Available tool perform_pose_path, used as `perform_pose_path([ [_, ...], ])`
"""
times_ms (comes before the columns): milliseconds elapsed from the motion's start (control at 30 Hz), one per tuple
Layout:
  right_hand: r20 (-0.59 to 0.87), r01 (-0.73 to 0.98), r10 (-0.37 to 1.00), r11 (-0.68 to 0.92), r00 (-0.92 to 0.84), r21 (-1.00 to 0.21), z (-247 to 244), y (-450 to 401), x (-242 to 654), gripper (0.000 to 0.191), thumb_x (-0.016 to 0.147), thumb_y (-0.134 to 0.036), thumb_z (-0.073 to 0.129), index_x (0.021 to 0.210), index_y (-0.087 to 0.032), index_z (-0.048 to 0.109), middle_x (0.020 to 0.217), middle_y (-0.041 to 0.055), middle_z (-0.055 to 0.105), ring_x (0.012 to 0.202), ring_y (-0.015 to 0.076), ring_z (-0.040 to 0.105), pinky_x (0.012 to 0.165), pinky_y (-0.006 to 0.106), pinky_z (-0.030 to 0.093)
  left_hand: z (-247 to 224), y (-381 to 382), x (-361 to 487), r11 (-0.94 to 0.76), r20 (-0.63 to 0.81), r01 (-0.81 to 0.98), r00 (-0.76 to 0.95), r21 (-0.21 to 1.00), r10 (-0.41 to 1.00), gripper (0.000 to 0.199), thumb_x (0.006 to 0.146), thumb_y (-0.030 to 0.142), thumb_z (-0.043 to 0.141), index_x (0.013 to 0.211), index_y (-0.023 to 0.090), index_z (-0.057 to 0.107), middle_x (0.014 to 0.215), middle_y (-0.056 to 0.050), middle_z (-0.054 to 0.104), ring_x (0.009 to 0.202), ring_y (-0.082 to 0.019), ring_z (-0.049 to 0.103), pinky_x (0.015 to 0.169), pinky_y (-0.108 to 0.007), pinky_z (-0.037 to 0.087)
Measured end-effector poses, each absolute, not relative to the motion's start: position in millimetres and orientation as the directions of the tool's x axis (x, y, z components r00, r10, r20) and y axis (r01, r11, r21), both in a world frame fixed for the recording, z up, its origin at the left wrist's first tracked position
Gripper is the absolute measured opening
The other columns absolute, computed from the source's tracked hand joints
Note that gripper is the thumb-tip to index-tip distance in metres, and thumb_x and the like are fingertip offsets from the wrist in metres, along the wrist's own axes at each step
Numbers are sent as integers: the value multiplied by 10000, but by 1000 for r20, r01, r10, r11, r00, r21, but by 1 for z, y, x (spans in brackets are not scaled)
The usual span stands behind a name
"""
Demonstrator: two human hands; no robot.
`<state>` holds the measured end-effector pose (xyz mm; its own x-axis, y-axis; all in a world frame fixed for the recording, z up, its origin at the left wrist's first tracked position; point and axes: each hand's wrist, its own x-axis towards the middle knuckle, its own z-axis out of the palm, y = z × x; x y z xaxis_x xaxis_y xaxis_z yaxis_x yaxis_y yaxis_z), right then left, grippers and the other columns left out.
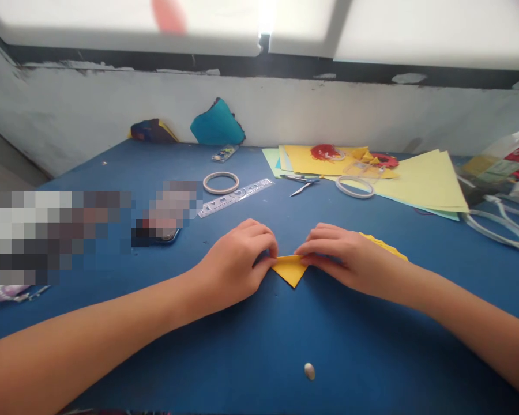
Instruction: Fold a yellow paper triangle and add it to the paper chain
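Observation:
A small yellow piece of folded paper [291,270] lies on the blue table, its point toward me. My left hand [247,256] pinches its left corner between thumb and fingers. On the opposite corner, the fingers of my right hand [339,253] are closed in the same way. Partly hidden behind my right hand is a yellow ridged piece [384,246]. Closer to me, a small pale shell-like object [309,371] rests on the table.
Beyond my hands lie a clear stencil ruler [236,197], tape rolls [221,183] [354,187] and scissors [301,183]. Coloured paper sheets [428,184] spread at the back right, near a bottle [501,155] and a white cable [497,222]. A phone [168,235], partly blurred, is on the left.

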<state>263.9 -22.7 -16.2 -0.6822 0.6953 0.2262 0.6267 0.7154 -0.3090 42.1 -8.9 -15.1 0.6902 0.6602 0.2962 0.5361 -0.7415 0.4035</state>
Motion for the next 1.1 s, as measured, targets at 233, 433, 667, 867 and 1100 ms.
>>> perform_pose_path([
  [233,331,617,553,776,-764,128,-18,-29,255,274,883,-92,366,781,-130,618,764,89,594,689,180,462,608,304,411,-13,-8,34,-887,302,461,851,-41,429,287,862,79,353,985,142,604,781,-39,611,707,-155,521,620,-267,416],
  [433,321,567,474,751,-820,339,-16,-38,250,294,842,-34,360,769,-114,632,740,96,593,675,195,482,558,312,358,-16,-11,32,-866,341,486,839,-117,424,307,880,123,346,942,155,645,793,-48,607,678,-152,518,592,-265,425],
  [667,351,596,511,778,-784,200,-15,-37,252,247,852,-115,415,716,-135,620,691,70,573,671,183,477,584,310,365,-5,-24,34,-867,239,499,842,-6,483,270,786,139,417,924,107,647,877,-99,591,760,-190,525,661,-312,464],
  [867,410,648,555,751,-724,126,-16,-37,247,305,886,-138,391,650,-147,585,661,68,573,635,170,484,554,297,366,-7,-21,35,-763,231,578,731,291,642,236,821,167,433,879,186,660,883,-50,580,784,-166,516,664,-291,463],
  [1100,407,662,602,749,-687,8,-23,-30,247,221,906,-164,362,779,-157,542,726,64,582,644,157,505,573,271,407,-5,-10,36,-563,104,595,629,573,770,92,762,164,548,798,189,630,850,-25,577,834,-163,522,749,-306,442],
])
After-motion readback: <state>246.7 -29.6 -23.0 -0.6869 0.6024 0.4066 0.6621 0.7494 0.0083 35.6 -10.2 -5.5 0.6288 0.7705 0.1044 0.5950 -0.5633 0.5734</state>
